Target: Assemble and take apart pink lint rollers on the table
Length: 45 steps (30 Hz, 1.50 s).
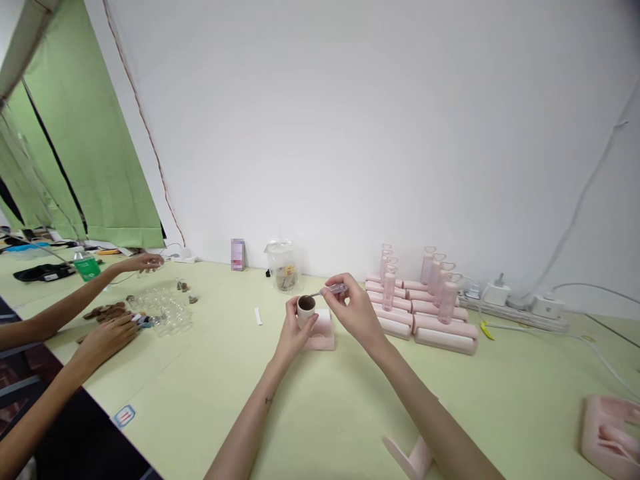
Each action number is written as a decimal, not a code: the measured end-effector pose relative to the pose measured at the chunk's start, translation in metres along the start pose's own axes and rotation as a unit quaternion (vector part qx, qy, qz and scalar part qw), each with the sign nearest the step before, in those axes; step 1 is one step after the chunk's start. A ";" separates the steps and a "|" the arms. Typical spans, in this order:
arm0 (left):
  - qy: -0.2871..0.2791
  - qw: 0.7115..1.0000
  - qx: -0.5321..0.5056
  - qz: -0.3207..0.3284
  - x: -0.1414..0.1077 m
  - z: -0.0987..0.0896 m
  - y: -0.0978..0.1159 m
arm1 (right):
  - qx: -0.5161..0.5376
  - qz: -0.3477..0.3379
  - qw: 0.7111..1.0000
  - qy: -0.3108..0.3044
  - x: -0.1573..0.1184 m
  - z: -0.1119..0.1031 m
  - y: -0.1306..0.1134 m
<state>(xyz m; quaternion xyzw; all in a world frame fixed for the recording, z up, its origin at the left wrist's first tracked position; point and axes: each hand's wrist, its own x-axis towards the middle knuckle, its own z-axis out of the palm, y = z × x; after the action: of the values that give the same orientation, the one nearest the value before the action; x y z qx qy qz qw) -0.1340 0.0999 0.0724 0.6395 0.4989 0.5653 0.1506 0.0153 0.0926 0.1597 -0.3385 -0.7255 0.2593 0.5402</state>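
Note:
A short white cylinder (306,308) with a brown hollow inside is gripped by my left hand (292,335), its open end facing up towards me. My right hand (354,308) pinches the clear handle of what looks like a small screwdriver (340,289). Its thin metal shaft points left, at the rim of the cylinder; whether they touch I cannot tell. Right behind my left hand, a white roll in a pink holder (323,341) lies on the table. Under my right forearm a pink plastic part (417,459) is partly hidden.
Pink-and-white rollers (445,339) lie in rows at right, with several clear pink bottle-shaped pieces (449,300) upright on them. Behind runs a power strip (520,317). A plastic bag (284,267) stands by the wall. At left, another person's hands (113,337) work among small parts.

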 end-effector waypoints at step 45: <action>-0.199 0.951 0.221 0.084 -0.011 -0.004 -0.004 | 0.126 -0.053 0.950 0.279 0.001 -0.077 -0.043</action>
<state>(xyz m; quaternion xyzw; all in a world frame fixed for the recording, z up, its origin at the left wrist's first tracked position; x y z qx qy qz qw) -0.1381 0.0911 0.0648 0.7960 0.5154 0.3127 0.0538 0.0800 0.0671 0.2141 -0.2879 -0.5237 0.2151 0.7724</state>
